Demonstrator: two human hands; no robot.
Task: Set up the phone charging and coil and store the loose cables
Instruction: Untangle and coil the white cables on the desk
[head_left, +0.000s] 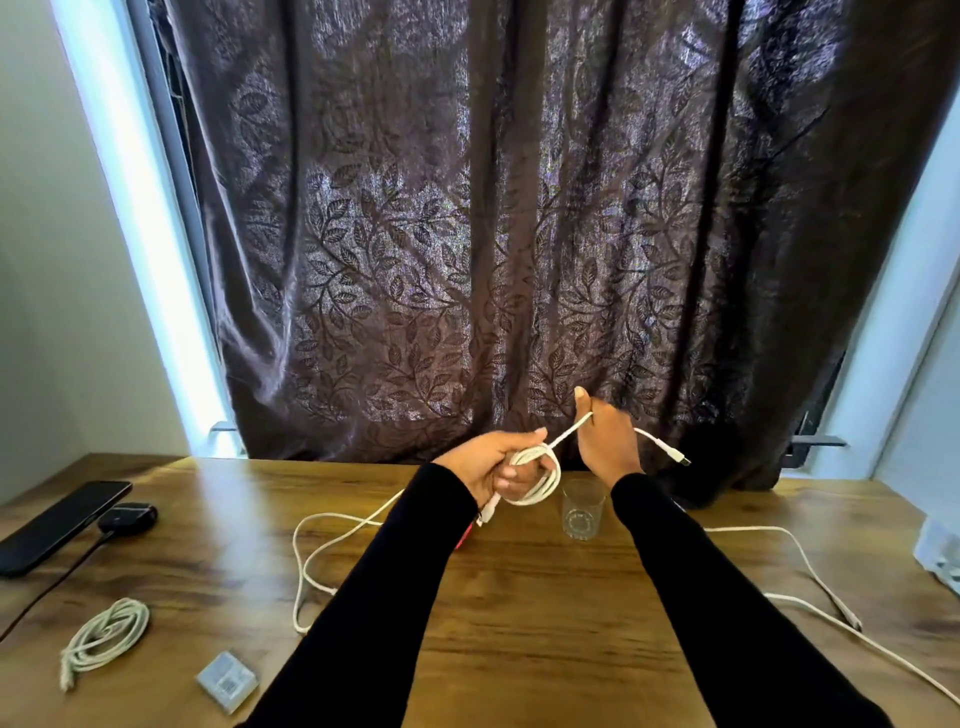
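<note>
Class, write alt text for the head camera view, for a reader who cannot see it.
A person's left hand grips a coiled white cable above a wooden table while the right hand pulls its free end taut. A glass, a phone, another coiled cable and loose cables lie on the table.

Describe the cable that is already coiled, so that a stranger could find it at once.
Look at the wooden table, toward its near left corner. There, nearer than the black phone, lies a coiled cable, beside a small grey box. Unlike the other white cables, which trail loose or are in the hands, it is a finished bundle that nobody touches.
</note>
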